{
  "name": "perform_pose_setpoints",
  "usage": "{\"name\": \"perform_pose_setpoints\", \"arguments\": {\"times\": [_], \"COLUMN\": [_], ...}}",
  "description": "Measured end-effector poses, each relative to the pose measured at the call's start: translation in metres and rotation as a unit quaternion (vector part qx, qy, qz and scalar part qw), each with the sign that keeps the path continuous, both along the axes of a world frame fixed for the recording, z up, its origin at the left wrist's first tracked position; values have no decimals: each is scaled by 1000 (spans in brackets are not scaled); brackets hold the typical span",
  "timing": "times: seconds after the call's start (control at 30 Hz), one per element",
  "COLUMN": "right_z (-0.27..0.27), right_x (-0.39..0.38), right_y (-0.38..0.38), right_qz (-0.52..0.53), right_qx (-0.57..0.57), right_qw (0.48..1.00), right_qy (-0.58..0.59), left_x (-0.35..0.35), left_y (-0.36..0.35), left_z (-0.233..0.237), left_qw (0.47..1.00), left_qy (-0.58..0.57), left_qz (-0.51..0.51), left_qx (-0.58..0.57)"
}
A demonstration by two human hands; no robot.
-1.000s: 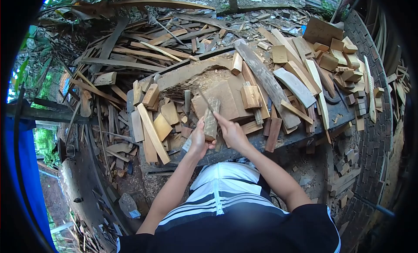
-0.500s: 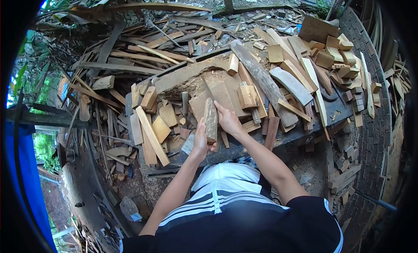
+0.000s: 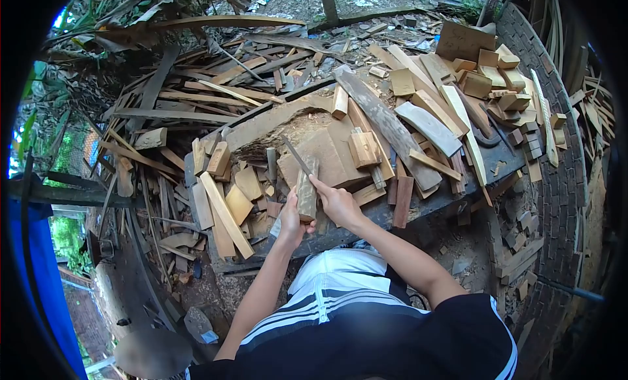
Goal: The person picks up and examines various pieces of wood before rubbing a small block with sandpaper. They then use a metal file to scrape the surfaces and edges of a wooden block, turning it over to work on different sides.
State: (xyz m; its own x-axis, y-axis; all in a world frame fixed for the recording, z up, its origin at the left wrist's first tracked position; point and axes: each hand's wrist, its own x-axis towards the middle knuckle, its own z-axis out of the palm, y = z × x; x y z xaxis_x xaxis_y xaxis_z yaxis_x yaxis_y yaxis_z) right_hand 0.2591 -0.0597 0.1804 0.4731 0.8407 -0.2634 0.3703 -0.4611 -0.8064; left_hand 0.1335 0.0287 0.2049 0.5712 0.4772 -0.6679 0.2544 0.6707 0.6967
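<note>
My left hand (image 3: 294,220) is wrapped around the lower left side of a wooden block (image 3: 305,195), which stands lengthwise away from me with a mottled upper face. My right hand (image 3: 338,205) is closed on a narrow knife (image 3: 298,156); its handle is hidden in the fist. The thin, dark blade points away and to the left, across the block's far end. Beyond the hands lies a wide, flat wooden piece (image 3: 333,150) on the workbench (image 3: 261,254). A squared block with a peg (image 3: 364,150) lies to the right of it.
Boards and offcuts crowd the bench, with a long grey plank (image 3: 392,128) at right and a pale strip (image 3: 226,215) at left. Stacked cut blocks (image 3: 500,79) stand at the far right. A scrap wood pile (image 3: 196,95) spreads behind; a blue tarp (image 3: 39,269) hangs left.
The knife now lies across the far end of the block, where before it extended beyond it. My right hand has come nearer and lower beside the block. The whole view has shifted slightly.
</note>
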Motion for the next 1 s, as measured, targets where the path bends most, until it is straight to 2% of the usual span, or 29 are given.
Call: {"name": "perform_pose_setpoints", "arguments": {"times": [0.13, 0.17, 0.23, 0.3, 0.37, 0.43, 0.47, 0.5, 0.57, 0.6, 0.63, 0.7, 0.73, 0.77, 0.83, 0.87, 0.9, 0.97, 1.0], "right_z": [-37, -37, -73, -84, -88, -90, -23, -23, -24, -4, -5, -4, 4, 3, 0, 0, 4, 11, -6], "right_x": [27, 37, 46, 55, 65, 69, 67, 67, 65, 62, 56, 43, 36, 30, 22, 21, 16, 1, -8], "right_y": [31, 40, 51, 42, 29, 23, 8, 4, -11, -19, -24, -32, -33, -33, -32, -32, -31, -23, -19], "right_qz": [-37, -39, -32, -54, -74, -124, -120, -122, 48, 37, 34, -119, -174, -177, -316, -325, -328, -350, -313], "right_qx": [32, -26, 77, 117, 149, 122, 17, 17, 30, -14, -14, 44, 77, 76, 182, 201, 201, 195, 192], "right_qw": [997, 999, 996, 992, 986, 979, 946, 946, 971, 955, 955, 868, 828, 828, 772, 762, 760, 812, 880], "right_qy": [-51, -24, -21, -15, -8, 107, 301, 301, 231, 293, 293, 480, 527, 527, 521, 523, 524, 425, 301], "left_x": [-3, -4, -8, -20, -31, -41, -41, -42, -44, -44, -43, -41, -37, -32, -22, -18, -10, 10, 20], "left_y": [-1, 1, 10, 21, 31, 40, 41, 47, 60, 62, 62, 61, 59, 54, 40, 33, 27, 8, 0], "left_z": [-1, -1, 3, 6, 15, 27, 31, 31, 27, 26, 24, 18, 15, 10, 1, -9, -17, -13, -17], "left_qw": [1000, 1000, 1000, 996, 994, 979, 972, 972, 959, 955, 954, 943, 943, 942, 892, 902, 879, 968, 968], "left_qy": [-4, -3, -2, -28, -42, -13, -10, -9, -48, -80, -80, -191, -211, -211, -327, -321, -360, -190, -189], "left_qz": [-11, -17, -28, -50, -80, -184, -213, -216, -216, -226, -230, -115, -102, -104, -36, 8, 7, -30, -32], "left_qx": [5, -1, 1, -62, -55, -89, -96, -96, -177, -175, -175, -247, -238, -241, -309, -290, -314, -161, -165]}}
